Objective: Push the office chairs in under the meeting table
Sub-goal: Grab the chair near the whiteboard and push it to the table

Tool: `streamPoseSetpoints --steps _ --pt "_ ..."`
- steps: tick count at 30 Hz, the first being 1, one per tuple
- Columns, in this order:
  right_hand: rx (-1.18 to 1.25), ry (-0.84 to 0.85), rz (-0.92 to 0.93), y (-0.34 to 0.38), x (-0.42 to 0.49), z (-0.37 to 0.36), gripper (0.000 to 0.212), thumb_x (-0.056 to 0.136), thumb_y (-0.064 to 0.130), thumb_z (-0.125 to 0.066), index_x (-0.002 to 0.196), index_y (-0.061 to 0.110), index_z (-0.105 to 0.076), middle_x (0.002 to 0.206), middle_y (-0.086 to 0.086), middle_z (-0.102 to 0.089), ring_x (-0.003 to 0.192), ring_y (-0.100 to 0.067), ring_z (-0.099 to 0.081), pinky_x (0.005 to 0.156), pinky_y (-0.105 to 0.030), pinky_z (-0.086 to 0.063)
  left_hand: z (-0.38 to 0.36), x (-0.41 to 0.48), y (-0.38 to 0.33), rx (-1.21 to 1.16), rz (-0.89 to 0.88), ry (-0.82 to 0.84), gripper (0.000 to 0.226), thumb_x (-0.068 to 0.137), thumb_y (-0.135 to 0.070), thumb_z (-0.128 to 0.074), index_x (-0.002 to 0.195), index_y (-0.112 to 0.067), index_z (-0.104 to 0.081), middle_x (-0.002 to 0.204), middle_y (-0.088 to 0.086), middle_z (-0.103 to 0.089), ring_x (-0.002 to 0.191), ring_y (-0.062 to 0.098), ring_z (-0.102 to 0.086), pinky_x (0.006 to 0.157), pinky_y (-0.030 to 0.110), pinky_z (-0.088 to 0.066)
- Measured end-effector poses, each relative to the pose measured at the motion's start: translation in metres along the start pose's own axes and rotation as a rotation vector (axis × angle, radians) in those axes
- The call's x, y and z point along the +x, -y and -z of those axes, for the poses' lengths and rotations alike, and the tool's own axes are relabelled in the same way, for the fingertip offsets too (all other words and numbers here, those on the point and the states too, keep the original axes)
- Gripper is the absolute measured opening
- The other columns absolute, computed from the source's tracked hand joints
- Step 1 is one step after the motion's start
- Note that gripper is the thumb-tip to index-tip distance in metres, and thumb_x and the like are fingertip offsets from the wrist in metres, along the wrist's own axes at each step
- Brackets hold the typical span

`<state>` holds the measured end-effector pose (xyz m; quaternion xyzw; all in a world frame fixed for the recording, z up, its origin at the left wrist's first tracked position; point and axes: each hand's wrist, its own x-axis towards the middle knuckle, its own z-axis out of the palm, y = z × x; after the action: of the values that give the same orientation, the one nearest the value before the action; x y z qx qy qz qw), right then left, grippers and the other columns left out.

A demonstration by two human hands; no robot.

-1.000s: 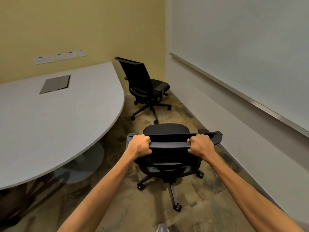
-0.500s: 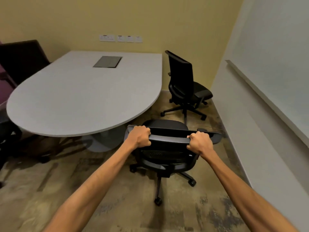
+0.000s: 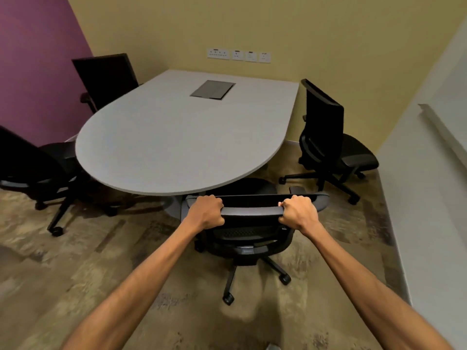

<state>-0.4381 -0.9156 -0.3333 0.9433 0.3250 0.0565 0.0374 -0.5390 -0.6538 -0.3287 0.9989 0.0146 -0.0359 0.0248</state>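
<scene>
A black office chair point(image 3: 249, 234) stands right in front of me, its seat partly under the rounded near end of the grey meeting table point(image 3: 177, 137). My left hand point(image 3: 206, 210) and my right hand point(image 3: 298, 213) both grip the top rail of its backrest. A second black chair point(image 3: 328, 137) stands off the table's right side, turned away from it. A third chair point(image 3: 32, 168) is at the table's left edge. A fourth chair point(image 3: 106, 79) stands behind the table by the purple wall.
A white wall with a ledge point(image 3: 429, 117) runs along the right, close to the chairs. The table's round pedestal base point(image 3: 174, 205) sits just ahead of my chair. A dark hatch point(image 3: 213, 89) is set in the tabletop. Wall sockets point(image 3: 238, 56) line the yellow wall.
The chair in my hands has turned left and rolled toward the table, so its seat now sits under the rounded end. My view has swung left, revealing the purple wall and two more chairs.
</scene>
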Motion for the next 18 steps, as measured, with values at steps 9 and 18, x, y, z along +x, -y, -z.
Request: streamPoseSetpoints --steps 9,18 --pt "0.067 -0.017 0.198 -0.012 0.072 -0.004 0.023 0.069 0.034 -0.057 0.081 0.02 -0.072 0.069 -0.005 -0.066 0.067 -0.028 -0.063 0.056 -0.03 -0.034 0.004 0.022 0.013 0.03 0.201 -0.014 0.019 0.063 -0.023 -0.057 0.06 -0.014 -0.04 0.058 0.006 -0.041 0.056 0.023 -0.032 0.055 0.035 -0.027" --pt "0.078 -0.037 0.284 -0.017 0.123 -0.013 0.025 0.066 0.035 -0.054 0.078 0.02 -0.07 0.065 -0.004 -0.066 0.063 -0.026 -0.062 0.054 -0.029 -0.032 0.008 0.049 0.031 0.027 0.297 0.003 0.014 0.067 -0.027 -0.059 0.063 -0.015 -0.054 0.065 0.011 -0.062 0.058 0.026 -0.052 0.059 0.037 -0.047"
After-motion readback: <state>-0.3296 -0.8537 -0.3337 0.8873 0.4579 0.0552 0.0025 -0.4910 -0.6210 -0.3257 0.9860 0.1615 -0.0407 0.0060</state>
